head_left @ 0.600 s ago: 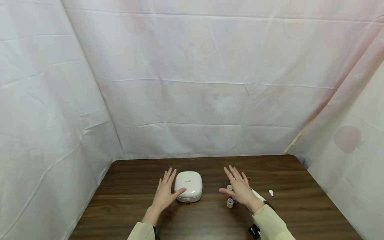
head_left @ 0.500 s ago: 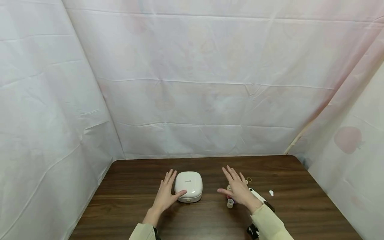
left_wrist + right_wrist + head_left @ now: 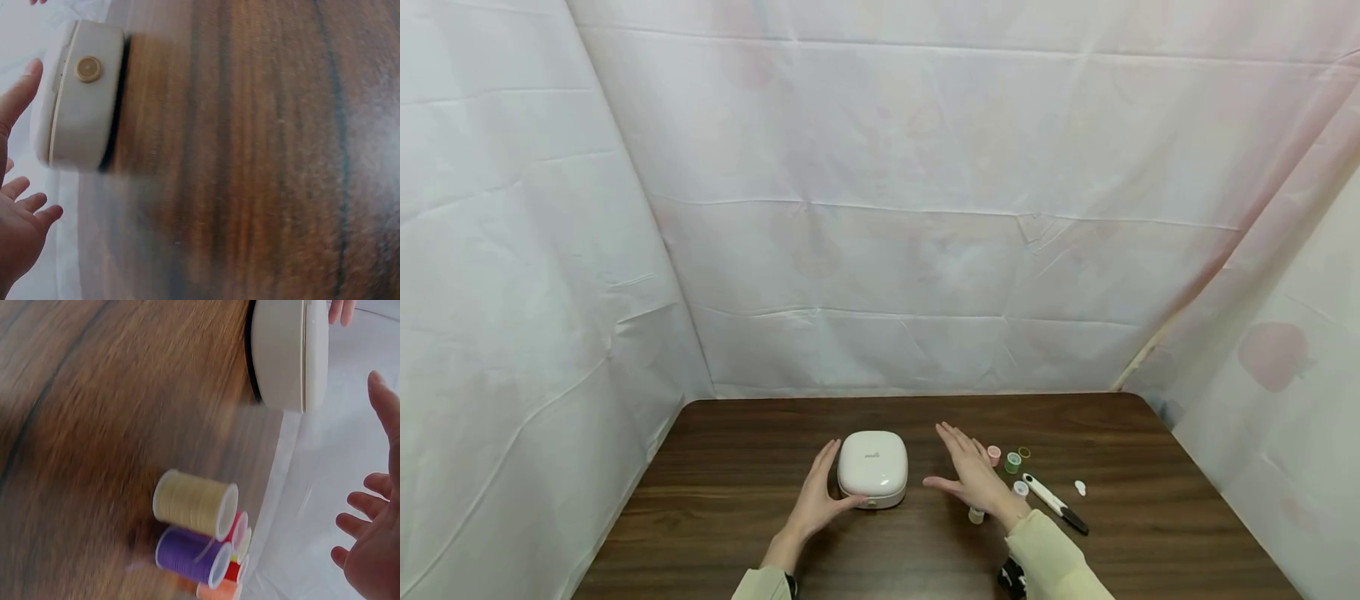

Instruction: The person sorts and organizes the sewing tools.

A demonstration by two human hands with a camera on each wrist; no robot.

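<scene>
A white rounded box, its lid down, stands on the table; a gold round button shows on its front. My left hand is at the box's left side, fingers extended and thumb by the front edge; whether it touches cannot be told. To the right of the box, my right hand hovers with fingers spread, holding nothing and apart from the box. Below this hand, several thread spools stand close together, among them a beige spool and a purple spool; the hand partly hides them in the head view.
Right of the right hand are a pink spool, a green spool, a yellowish ring, a slim white-and-black tool and a small white piece. A pale curtain hangs behind the wooden table.
My right hand has moved left towards the box, uncovering spools and the white-and-black tool. My left hand has come slightly lower beside the box. The box has stayed put.
</scene>
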